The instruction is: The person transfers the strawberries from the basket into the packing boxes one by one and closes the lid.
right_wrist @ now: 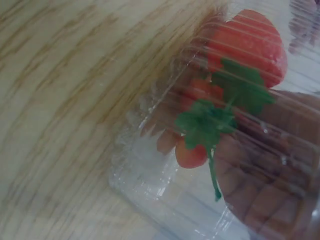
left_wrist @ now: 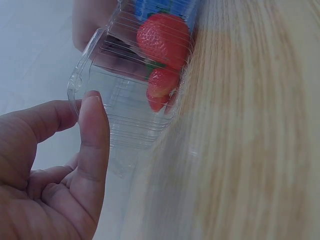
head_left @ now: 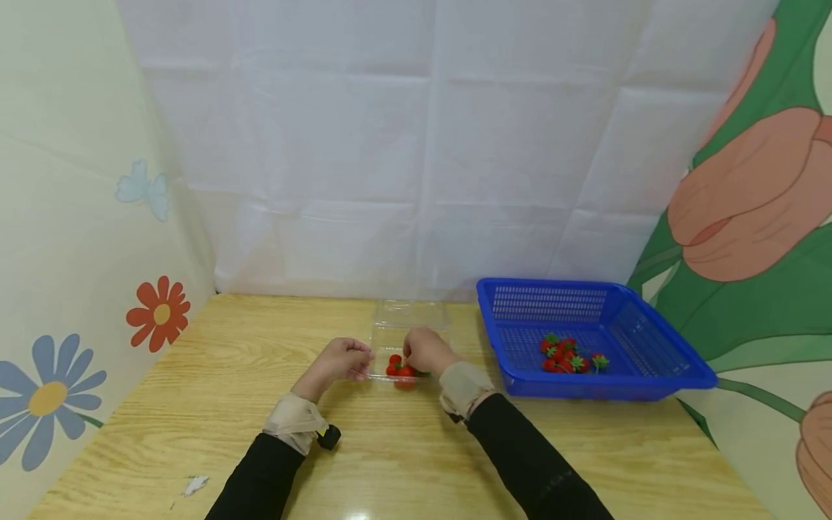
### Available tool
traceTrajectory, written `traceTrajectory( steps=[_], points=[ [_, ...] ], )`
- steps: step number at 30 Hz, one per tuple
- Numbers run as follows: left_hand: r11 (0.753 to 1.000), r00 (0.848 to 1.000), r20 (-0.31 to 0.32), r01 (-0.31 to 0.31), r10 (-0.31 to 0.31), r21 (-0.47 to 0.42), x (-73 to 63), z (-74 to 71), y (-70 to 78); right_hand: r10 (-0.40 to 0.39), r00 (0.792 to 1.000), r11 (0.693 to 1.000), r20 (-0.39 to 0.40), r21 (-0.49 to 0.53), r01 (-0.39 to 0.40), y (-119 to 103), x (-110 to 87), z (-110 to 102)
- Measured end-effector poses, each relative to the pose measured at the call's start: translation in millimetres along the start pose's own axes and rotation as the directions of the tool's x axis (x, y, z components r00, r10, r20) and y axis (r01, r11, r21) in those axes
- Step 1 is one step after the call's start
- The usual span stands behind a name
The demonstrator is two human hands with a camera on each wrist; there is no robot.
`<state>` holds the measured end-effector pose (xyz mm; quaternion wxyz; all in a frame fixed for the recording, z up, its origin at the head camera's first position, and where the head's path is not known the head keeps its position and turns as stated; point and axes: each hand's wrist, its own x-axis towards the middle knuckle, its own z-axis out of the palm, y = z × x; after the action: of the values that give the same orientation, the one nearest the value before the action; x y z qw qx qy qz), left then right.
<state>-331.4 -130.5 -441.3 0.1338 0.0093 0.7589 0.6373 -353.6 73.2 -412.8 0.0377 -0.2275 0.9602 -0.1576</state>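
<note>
A clear plastic clamshell box [head_left: 383, 338] stands on the table with its lid raised at the back. Several red strawberries [head_left: 405, 371] with green leaves lie inside. My left hand [head_left: 343, 359] holds the box's left front corner; the left wrist view shows thumb and forefinger pinching the rim [left_wrist: 75, 82]. My right hand [head_left: 429, 349] reaches into the right side of the box with bent fingers. Through the clear wall in the right wrist view, those fingers [right_wrist: 250, 175] are close beside a large strawberry [right_wrist: 257, 45] and a leafy stem [right_wrist: 215, 175]. Whether they grip one is hidden.
To the right stands a blue perforated plastic basket [head_left: 604, 386] with a small heap of strawberries [head_left: 564, 356] in it. A white cloth [head_left: 325, 144] hangs behind the wooden table [head_left: 390, 462]. A torn white mark [head_left: 195, 485] is near the table's front left.
</note>
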Motion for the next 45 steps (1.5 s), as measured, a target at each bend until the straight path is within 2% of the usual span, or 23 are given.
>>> traceTrajectory(
  steps=[11,20,25,30,36,41,45],
  points=[
    [1.0,1.0,-0.003,0.001,-0.001,-0.003,-0.3,0.8,1.0,0.02,1.0,0.999,0.013,-0.043,-0.019,-2,1.8,0],
    [1.0,1.0,0.0,-0.002,0.002,0.0,-1.2,0.9,0.7,0.036,0.999,0.999,0.031,-0.015,-0.035,-4,-3.2,-3],
    [1.0,1.0,0.006,-0.007,0.007,0.001,-2.8,1.7,0.1,0.029,1.0,0.999,-0.003,-0.027,-0.029,-5,-7.6,-9],
    [1.0,1.0,0.012,-0.014,0.014,-0.008,-1.4,1.4,-1.2,0.027,0.998,1.0,-0.057,0.007,-0.027,-11,-17.4,-28],
    [1.0,1.0,0.014,-0.017,0.017,-0.015,-1.7,0.7,-1.3,0.093,0.993,0.995,-0.075,0.028,-0.091,-12,-36.4,-60],
    [1.0,1.0,0.007,-0.007,0.008,-0.015,-3.2,1.0,-0.6,0.126,0.986,0.992,-0.111,0.034,-0.123,1,-59.0,-93],
    [1.0,1.0,0.001,-0.01,0.01,-0.003,-3.7,1.8,0.0,0.135,0.981,0.99,-0.137,-0.023,-0.14,20,-76.3,-117]
  ],
)
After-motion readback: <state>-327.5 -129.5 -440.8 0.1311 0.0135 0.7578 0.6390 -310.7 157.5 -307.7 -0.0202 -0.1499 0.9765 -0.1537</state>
